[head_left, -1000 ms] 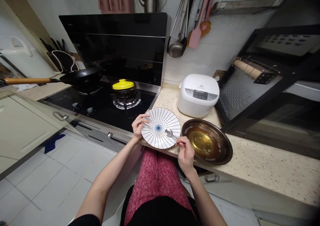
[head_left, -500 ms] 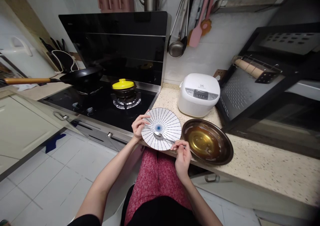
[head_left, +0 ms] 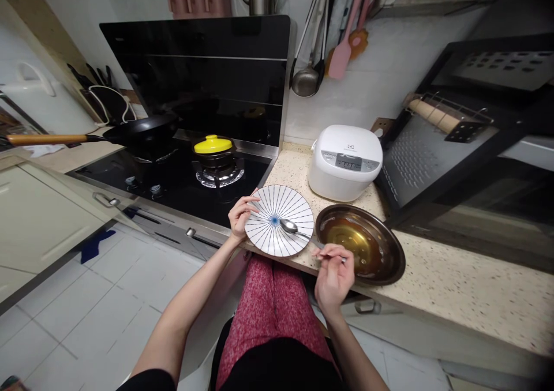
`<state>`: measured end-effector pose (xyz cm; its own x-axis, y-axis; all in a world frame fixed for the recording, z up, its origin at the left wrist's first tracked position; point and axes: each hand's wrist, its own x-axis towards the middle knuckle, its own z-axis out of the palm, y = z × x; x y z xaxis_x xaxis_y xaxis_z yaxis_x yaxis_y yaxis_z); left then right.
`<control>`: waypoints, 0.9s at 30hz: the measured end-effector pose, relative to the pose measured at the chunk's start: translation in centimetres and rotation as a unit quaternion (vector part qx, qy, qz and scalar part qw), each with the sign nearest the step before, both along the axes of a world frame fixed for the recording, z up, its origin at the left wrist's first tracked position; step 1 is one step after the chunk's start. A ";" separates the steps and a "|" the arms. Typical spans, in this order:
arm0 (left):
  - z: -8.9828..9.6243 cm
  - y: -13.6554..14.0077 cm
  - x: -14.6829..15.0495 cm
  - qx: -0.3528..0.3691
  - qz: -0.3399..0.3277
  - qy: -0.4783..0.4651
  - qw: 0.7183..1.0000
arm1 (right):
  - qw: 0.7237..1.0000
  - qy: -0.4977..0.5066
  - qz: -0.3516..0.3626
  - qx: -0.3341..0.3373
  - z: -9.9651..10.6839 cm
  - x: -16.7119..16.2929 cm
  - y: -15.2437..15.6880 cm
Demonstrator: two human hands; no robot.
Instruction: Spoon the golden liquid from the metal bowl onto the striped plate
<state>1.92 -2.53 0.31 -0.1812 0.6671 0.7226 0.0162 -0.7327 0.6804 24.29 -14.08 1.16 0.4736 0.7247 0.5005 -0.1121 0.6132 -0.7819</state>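
A round white plate (head_left: 270, 241) with dark radiating lines and a blue centre sits at the counter's front edge. My left hand (head_left: 242, 215) grips its left rim, fingers over the top and thumb partly hidden. In my right hand (head_left: 334, 275) is the handle of a metal spoon (head_left: 289, 226); its bowl is over the plate, just right of the blue centre. Whether the spoon touches the plate, I cannot tell. Beside the plate on the right stands a wide dark metal bowl (head_left: 392, 258) with yellowish liquid in it, close behind my right hand.
Behind the bowl is a white rice cooker (head_left: 345, 166). A small pot with a yellow lid (head_left: 213, 145) sits on the stove (head_left: 186, 192), and a black wok (head_left: 141, 130) is at its left. Utensils such as a pink spatula (head_left: 340, 59) hang on the wall. A black appliance (head_left: 471, 195) stands right.
My right hand has moved to the right with the spoon, so its bowl shifted from the plate's lower middle toward its right side. My left hand stays on the plate's rim.
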 end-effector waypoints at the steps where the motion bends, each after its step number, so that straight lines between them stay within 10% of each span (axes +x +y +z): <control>1: 0.0 0.0 0.0 -0.001 0.002 -0.001 1.000 | 1.000 0.004 -0.010 0.008 0.4 0.5 -0.1; 13: -0.2 0.4 0.0 -0.022 -0.006 -0.024 0.999 | 0.964 -0.144 -0.210 0.079 0.9 6.0 -0.8; 22: -0.1 0.9 -0.2 -0.057 0.010 -0.028 0.998 | 0.834 -0.494 -0.132 0.207 -1.0 10.9 -1.3; 27: -0.3 1.2 -0.3 -0.082 0.009 -0.054 0.995 | 0.876 -0.437 -0.151 0.138 -0.3 11.9 -1.9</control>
